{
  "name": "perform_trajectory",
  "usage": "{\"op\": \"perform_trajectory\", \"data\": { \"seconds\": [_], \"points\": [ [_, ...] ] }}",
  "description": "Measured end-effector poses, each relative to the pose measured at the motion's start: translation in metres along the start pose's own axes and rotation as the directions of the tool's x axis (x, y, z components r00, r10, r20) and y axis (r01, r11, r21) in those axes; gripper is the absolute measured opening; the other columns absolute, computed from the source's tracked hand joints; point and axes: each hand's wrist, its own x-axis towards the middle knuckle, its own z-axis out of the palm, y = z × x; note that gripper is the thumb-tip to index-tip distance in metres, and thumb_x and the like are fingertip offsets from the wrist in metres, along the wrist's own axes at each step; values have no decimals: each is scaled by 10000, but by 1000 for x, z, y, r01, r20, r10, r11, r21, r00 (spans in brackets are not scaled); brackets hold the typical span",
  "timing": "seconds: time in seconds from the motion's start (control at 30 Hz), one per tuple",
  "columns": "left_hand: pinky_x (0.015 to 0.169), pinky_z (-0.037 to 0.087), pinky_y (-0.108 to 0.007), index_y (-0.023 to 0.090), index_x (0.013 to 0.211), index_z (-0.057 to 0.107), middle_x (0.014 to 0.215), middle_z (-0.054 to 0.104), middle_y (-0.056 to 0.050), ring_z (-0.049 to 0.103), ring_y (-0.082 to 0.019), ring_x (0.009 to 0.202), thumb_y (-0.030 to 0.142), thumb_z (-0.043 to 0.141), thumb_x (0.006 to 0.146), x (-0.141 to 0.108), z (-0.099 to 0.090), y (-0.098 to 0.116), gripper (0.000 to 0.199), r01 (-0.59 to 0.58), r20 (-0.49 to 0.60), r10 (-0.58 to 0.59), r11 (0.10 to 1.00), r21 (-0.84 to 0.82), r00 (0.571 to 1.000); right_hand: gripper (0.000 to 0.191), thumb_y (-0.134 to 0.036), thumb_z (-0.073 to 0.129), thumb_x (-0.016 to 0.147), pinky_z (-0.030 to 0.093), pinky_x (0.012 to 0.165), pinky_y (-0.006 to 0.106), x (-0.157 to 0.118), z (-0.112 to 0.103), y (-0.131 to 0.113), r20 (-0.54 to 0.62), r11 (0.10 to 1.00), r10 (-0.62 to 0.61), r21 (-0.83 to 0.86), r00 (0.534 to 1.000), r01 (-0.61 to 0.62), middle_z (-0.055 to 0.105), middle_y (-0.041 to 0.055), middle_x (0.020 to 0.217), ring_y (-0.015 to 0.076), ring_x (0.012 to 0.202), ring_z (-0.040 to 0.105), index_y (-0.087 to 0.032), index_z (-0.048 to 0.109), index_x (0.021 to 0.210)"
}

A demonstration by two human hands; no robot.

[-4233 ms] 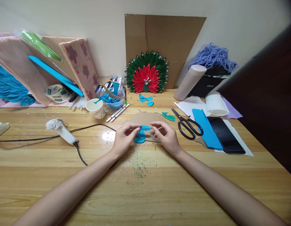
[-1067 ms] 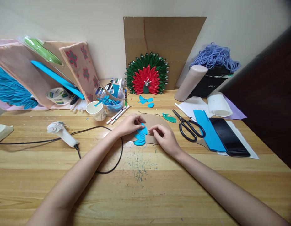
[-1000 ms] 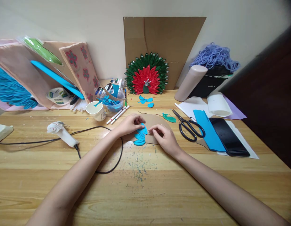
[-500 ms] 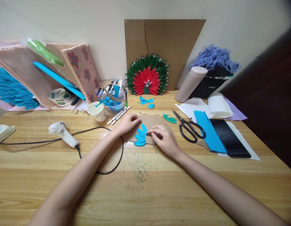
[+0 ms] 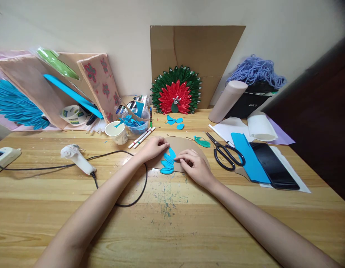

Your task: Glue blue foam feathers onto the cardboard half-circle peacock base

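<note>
Petals (image 5: 167,164) prob. being fixed to cardbd (image 5: 186,143); R hand (image 5: 195,166) at bases, L hand (image 5: 155,149) nearby, grips unclear; next needs pressing.

"What sits to the right of the right hand (image 5: 196,167)?"

"A flat, black, glossy phone (image 5: 276,167) and, farther off, a pale pink cylinder (image 5: 228,101) beside a tangled heap of lavender yarn (image 5: 257,70)"

"And beyond the left hand (image 5: 153,149)?"

"Far to its left, a round white roll of tape (image 5: 73,115) and a pink flower-patterned panel (image 5: 100,86); slightly to its right, a green-and-red peacock figure (image 5: 175,96) before a brown cardboard sheet (image 5: 201,48)"
</note>
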Motion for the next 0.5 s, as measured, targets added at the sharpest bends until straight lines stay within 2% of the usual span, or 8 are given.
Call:
{"op": "perform_trajectory", "data": {
  "seconds": [0.13, 0.5],
  "points": [
    [631, 435, -260, 134, 814, 634, 780, 668, -54, 591, -170, 720, 320, 488, 801, 0, 1, 1, 237, 0, -25, 0, 1000, -15, 1000, 231, -125, 475, 821, 425, 772, 321, -1, 0, 0, 9, 1000, 0, -3, 1000, 0, 637, 36, 876, 181, 896, 538, -223, 683, 851],
    [615, 419, -249, 132, 785, 636, 735, 649, -39, 569, -157, 688, 332, 491, 802, 1, 2, -1, 247, -33, 4, 33, 999, -2, 999, 229, -133, 473, 824, 422, 789, 323, -1, 0, 1, 16, 1000, -8, -2, 1000, 8, 637, 36, 877, 177, 898, 540, -221, 681, 860]
  ]
}}
